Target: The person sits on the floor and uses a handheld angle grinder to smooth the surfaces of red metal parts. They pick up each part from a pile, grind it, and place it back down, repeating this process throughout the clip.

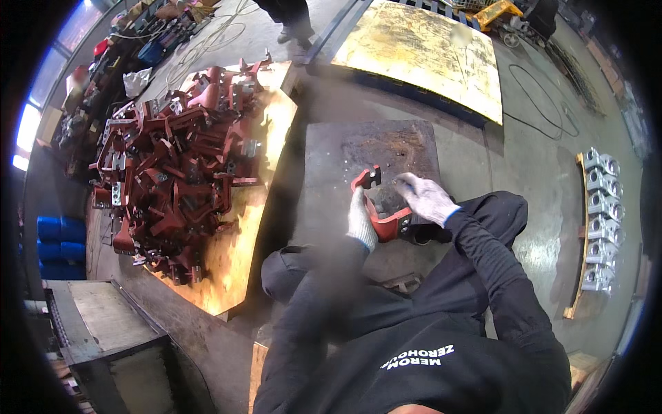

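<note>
I sit low over a dark, rust-stained steel plate [345, 148] on the floor. My left hand [360, 222], in a white knit glove, grips a red-painted metal bracket [386, 224] by its curved arm. The bracket's upper end [367, 178] rises above the plate. My right hand [426, 198], also gloved, rests just right of the bracket with its fingers near the top end. Whether it holds a small part I cannot tell.
A large heap of red brackets [172, 179] lies on a wooden board [238, 255] to my left. A row of silver metal parts [601, 217] stands on a board at right. A yellowed sheet [427, 52] lies beyond, a person's feet [293, 31] behind it.
</note>
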Tool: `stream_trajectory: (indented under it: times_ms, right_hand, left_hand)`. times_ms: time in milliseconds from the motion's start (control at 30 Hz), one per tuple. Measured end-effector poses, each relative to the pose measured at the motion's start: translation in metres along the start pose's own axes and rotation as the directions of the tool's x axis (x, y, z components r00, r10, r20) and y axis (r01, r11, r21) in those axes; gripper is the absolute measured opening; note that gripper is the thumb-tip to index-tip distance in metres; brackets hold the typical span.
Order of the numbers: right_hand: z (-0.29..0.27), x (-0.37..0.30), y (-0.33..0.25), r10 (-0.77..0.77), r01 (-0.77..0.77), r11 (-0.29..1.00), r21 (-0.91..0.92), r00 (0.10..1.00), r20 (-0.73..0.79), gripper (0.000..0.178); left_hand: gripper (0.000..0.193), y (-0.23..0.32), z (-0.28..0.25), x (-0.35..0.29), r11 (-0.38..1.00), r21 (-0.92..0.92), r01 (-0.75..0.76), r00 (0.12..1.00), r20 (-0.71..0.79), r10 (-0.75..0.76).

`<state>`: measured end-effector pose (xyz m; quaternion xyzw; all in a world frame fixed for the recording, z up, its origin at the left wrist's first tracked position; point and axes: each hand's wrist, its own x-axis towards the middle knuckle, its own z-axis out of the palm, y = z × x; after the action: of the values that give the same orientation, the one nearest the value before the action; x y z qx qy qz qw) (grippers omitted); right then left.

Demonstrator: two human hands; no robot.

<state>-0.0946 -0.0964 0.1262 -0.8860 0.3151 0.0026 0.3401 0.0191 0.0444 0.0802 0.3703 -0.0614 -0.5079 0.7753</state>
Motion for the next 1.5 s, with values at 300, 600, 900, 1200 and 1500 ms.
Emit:
stream_trajectory:
  times_ms: [300, 600, 900, 1200, 1500]
  right_hand:
    - [0.034, 0.044, 0.02, 0.003, 0.028, 0.965, -0.26, 0.993, 0.117, 0.042]
    - [0.053, 0.06, 0.021, 0.09, -0.066, 0.969, -0.239, 0.992, 0.09, 0.047]
    - [0.049, 0.062, 0.012, 0.166, -0.132, 0.965, -0.226, 0.977, 0.137, 0.052]
    - [0.062, 0.063, 0.023, 0.068, -0.032, 0.931, -0.365, 0.994, 0.085, 0.042]
    - [0.078, 0.06, 0.032, 0.169, -0.132, 0.954, -0.268, 0.978, 0.122, 0.05]
  left_hand:
    - [0.057, -0.028, -0.012, 0.013, 0.973, -0.199, 0.12, 0.979, -0.142, -0.149]
    - [0.062, -0.046, -0.034, 0.021, 0.99, -0.028, 0.137, 0.933, -0.332, -0.139]
    - [0.062, -0.041, -0.032, 0.02, 0.989, -0.054, 0.14, 0.926, -0.345, -0.15]
    - [0.065, -0.063, -0.06, 0.034, 0.858, 0.456, 0.238, 0.864, -0.503, 0.028]
    - [0.059, -0.052, -0.047, 0.025, 0.842, 0.488, 0.231, 0.869, -0.492, 0.047]
